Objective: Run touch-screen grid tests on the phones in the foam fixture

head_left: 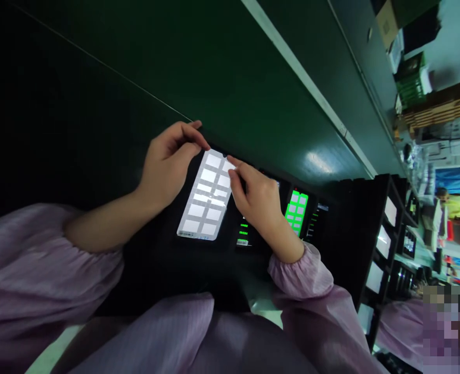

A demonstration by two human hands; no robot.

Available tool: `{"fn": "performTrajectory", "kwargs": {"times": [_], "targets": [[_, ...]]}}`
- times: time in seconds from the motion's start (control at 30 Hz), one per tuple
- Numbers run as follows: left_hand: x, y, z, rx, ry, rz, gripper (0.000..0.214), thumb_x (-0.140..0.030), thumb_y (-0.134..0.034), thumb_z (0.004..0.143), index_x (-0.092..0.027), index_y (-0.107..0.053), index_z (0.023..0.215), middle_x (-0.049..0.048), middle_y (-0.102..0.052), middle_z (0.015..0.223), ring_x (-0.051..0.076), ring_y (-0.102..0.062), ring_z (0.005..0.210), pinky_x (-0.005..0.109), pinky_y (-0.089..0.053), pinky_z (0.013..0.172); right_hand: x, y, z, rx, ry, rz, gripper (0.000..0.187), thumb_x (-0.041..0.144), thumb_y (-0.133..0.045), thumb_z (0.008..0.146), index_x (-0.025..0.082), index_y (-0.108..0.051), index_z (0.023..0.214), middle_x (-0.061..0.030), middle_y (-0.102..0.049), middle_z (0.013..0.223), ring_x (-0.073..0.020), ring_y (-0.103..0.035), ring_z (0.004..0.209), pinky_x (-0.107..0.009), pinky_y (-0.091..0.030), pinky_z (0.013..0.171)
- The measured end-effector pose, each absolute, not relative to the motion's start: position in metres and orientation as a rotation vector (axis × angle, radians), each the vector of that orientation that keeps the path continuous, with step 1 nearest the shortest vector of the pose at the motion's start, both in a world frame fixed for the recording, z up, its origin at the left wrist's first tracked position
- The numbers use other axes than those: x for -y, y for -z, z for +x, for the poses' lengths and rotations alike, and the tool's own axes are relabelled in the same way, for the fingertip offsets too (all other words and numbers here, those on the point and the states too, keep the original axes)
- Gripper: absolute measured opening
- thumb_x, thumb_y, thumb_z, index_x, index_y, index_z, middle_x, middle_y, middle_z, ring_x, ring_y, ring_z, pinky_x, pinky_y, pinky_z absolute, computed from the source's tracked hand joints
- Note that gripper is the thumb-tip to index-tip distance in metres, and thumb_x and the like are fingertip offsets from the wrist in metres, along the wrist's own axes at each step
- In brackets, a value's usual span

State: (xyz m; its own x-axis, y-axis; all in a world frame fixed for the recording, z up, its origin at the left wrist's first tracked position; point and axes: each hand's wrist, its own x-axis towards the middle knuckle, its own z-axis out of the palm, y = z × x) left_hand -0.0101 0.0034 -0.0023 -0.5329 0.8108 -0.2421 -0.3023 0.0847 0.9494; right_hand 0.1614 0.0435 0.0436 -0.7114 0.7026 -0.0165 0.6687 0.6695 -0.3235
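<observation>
The left hand (pixel 169 163) has its grip together at the far edge of a glowing sheet of white squares (pixel 205 195); the right hand (pixel 255 200) grips near its far corner, clamping unclear. A green panel (pixel 297 212) sits right of the sheet.

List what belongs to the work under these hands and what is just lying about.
In use:
- left hand, touching the panel's far edge
- right hand, fingertips on its corner
- lit white-grid panel

Lying about:
- green-lit screen
- dark rack of white cards
</observation>
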Motion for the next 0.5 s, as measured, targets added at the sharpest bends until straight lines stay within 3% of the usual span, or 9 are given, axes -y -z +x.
{"fn": "performTrajectory", "kwargs": {"times": [0.2, 0.37, 0.5], "targets": [[-0.003, 0.006, -0.011, -1.420, -1.645, 0.542, 0.024, -0.004, -0.053, 0.076, -0.021, -0.067, 0.066, -0.0033, -0.068, 0.075, 0.017, -0.061, 0.131, 0.056, -0.027, 0.137, -0.042, -0.038, 0.143, 2.883, -0.450, -0.981, 0.034, 0.031, -0.038, 0.113, 0.017, -0.067, 0.120, -0.0065, -0.074, 0.137, -0.0164, -0.076, 0.106, -0.025, -0.053, 0.070], [-0.003, 0.009, -0.010, -1.411, -1.688, 0.550, 0.023, -0.006, -0.054, 0.077, -0.021, -0.068, 0.066, 0.0003, -0.067, 0.076, 0.020, -0.061, 0.130, 0.053, -0.031, 0.136, -0.043, -0.031, 0.135, 2.890, -0.344, -0.921, 0.033, 0.032, -0.038, 0.113, 0.017, -0.067, 0.113, -0.0055, -0.080, 0.116, -0.0157, -0.077, 0.093, -0.026, -0.045, 0.058], [-0.003, 0.009, -0.010, -1.414, -1.684, 0.558, 0.023, -0.007, -0.055, 0.077, -0.021, -0.068, 0.065, 0.0001, -0.068, 0.076, 0.019, -0.061, 0.130, 0.049, -0.033, 0.135, -0.037, -0.031, 0.137, 2.912, -0.332, -0.895, 0.033, 0.033, -0.038, 0.113, 0.018, -0.067, 0.107, -0.0068, -0.077, 0.128, -0.0147, -0.077, 0.095, -0.026, -0.046, 0.059]]}}
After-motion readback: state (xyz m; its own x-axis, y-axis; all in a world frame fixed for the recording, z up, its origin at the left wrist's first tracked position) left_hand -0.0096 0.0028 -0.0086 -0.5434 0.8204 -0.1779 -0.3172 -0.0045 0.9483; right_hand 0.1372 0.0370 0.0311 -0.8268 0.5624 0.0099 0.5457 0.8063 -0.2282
